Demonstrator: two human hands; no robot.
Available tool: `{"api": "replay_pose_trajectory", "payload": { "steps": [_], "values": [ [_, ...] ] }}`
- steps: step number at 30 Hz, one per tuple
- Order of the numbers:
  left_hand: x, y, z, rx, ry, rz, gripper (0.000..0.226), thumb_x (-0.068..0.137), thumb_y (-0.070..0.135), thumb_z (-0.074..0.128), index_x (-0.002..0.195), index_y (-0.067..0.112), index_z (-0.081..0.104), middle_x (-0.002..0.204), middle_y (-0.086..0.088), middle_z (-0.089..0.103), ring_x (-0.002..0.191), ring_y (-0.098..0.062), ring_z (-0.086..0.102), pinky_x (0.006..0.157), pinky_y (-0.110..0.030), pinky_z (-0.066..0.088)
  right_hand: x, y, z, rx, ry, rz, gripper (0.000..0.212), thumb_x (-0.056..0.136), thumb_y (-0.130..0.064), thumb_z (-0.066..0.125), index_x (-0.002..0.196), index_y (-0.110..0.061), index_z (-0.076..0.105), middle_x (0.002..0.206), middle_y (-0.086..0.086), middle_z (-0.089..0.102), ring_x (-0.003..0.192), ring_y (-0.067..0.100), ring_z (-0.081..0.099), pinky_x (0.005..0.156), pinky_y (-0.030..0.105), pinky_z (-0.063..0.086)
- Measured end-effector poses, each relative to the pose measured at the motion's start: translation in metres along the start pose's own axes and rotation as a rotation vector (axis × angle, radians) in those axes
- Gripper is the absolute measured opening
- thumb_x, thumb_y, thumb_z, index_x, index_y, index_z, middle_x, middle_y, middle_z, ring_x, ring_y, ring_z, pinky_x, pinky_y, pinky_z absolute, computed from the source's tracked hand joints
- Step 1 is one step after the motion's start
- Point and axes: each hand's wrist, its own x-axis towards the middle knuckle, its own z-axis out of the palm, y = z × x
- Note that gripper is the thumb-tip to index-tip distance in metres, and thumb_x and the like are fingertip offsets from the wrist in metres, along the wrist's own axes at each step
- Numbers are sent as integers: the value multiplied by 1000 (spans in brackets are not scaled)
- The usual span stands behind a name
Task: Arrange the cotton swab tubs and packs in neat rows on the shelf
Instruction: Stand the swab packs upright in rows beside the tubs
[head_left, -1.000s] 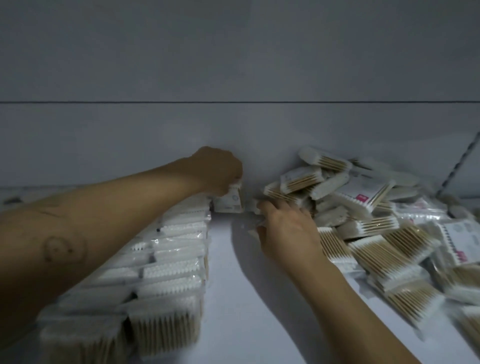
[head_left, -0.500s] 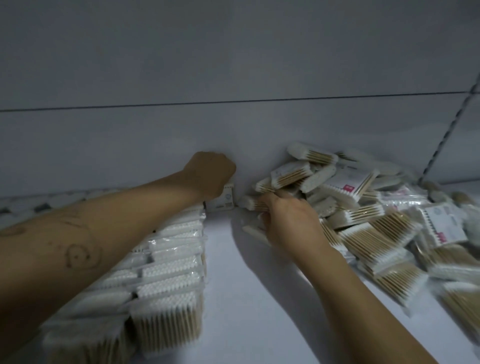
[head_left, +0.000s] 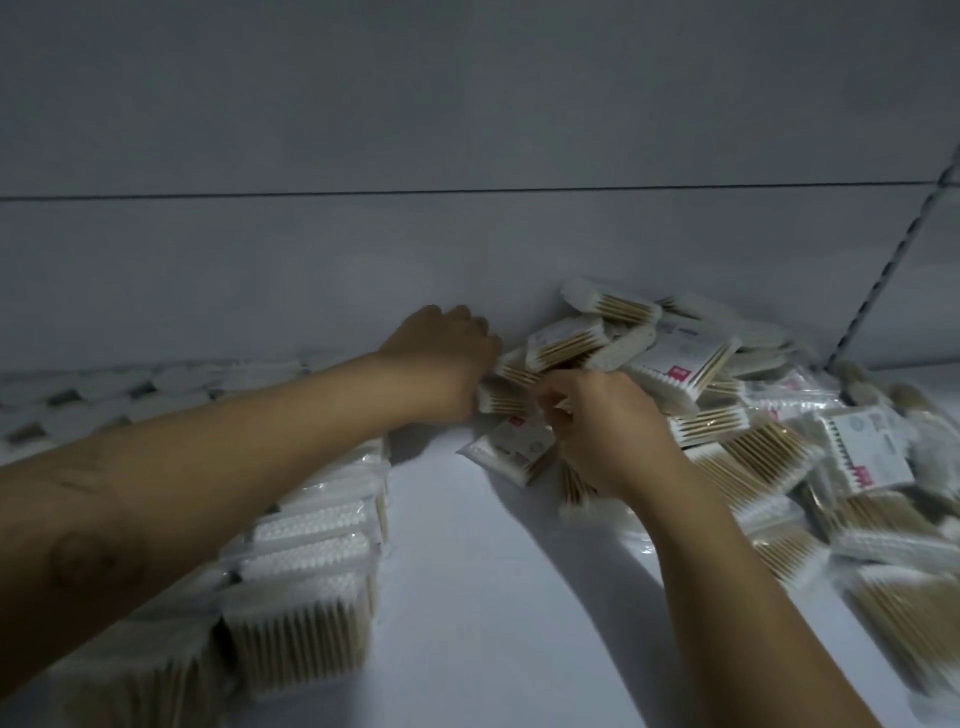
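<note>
I am in the middle of sorting: the step now is to take the next pack out of the loose heap (head_left: 753, 452) on the shelf (head_left: 493, 613). Both hands are at the left edge of the heap, close together. My left hand (head_left: 441, 358) has its fingers curled against one pack (head_left: 498, 402), but the back of the hand hides them, so I cannot tell if they grip it. My right hand (head_left: 608, 431) bends its fingers down among the packs; blur covers the tips, and here too I cannot say if something is pinched.

Below the hands, at the left foot of the heap, a flat pack (head_left: 511, 449) lies with the label up. Its sticks run aslant, square to nothing.

In the heap the packs point in every direction. In the neat row (head_left: 311, 561), left of the heap across a strip of bare shelf, each pack stands on edge, cotton heads up and wooden sticks down, its face to me.

So, in my judgement, the next move calls for one firm grip, then a turn of the pack until its sticks are upright, before it joins the end of the row. The thin plastic is probably slippery, and a pull may drag neighbours down.
</note>
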Motion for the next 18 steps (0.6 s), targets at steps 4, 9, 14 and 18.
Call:
{"api": "replay_pose_trajectory", "payload": {
  "steps": [4, 9, 14, 18],
  "values": [
    [12, 10, 10, 1, -12, 45, 31, 78, 51, 63, 92, 24, 61, 95, 4, 60, 98, -19, 51, 72, -31, 20, -2, -3, 0, -41, -45, -42, 26, 90, -28, 50, 111, -33, 64, 105, 2, 68, 100, 29, 60, 76, 34, 48],
    [16, 7, 18, 91, 48, 65, 36, 84, 57, 57, 96, 24, 64, 93, 5, 64, 98, -18, 48, 70, -32, 12, -1, -8, 6, -76, -43, -81, 30, 92, -29, 49, 120, -32, 58, 109, 1, 68, 103, 28, 61, 82, 36, 51],
    [13, -15, 1, -30, 90, 134, 31, 93, 50, 49, 113, 28, 60, 108, 7, 62, 108, -18, 47, 77, -32, 22, -2, -9, 4, -110, -30, -77, 30, 93, -36, 46, 123, -33, 54, 114, 0, 64, 108, 26, 59, 80, 34, 46],
    [10, -33, -27, -467, 45, 4, 33, 95, 44, 54, 114, 19, 58, 102, 4, 57, 101, -18, 51, 83, -28, 32, -3, -12, 3, -100, -59, -28, 32, 93, -40, 47, 123, -31, 54, 121, -1, 61, 111, 25, 58, 85, 36, 47]
  ]
}}
